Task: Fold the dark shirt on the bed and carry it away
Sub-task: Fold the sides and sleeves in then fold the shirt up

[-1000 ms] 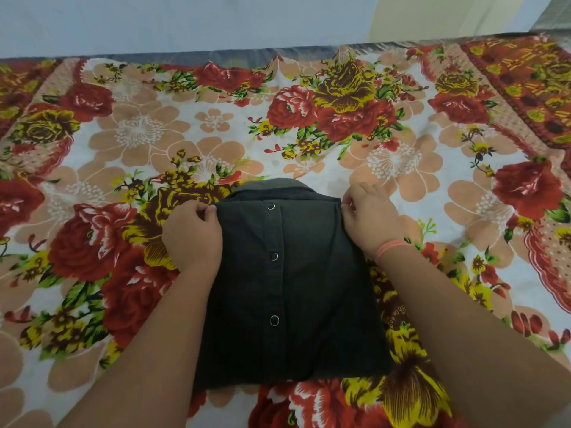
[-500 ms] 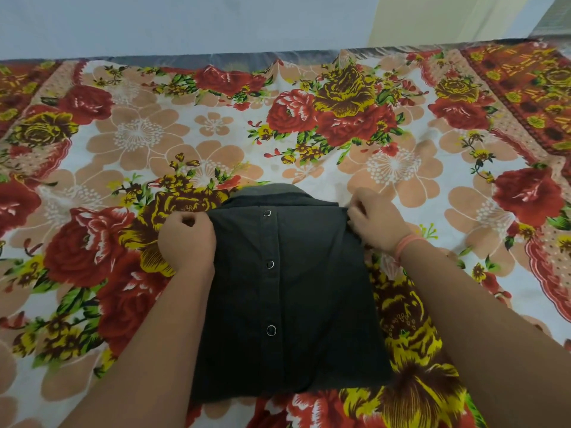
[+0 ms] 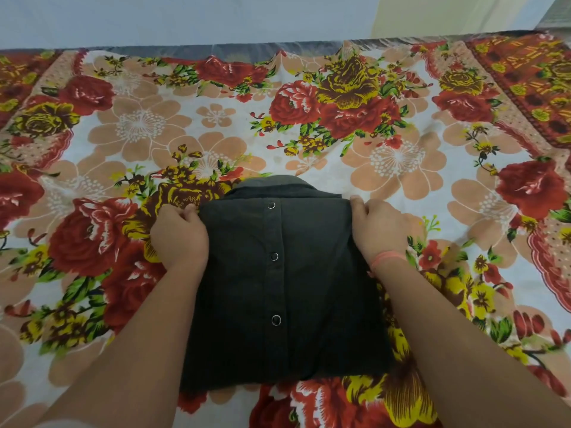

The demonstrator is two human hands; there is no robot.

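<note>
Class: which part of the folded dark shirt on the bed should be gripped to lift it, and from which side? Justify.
Grip the dark shirt by its two side edges, coming in from left and right together, where the left hand and right hand sit. It lies as a flat, limp rectangle, so one-sided lifting would probably unfold it.

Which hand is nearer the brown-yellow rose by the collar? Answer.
Left. The left hand touches the rose, at the left side of the shirt; the right hand is at its right side.

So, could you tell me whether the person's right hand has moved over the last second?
Yes: the right hand slid slightly right, from the corner of the folded dark shirt toward the green sprig on the floral bedsheet.
</note>
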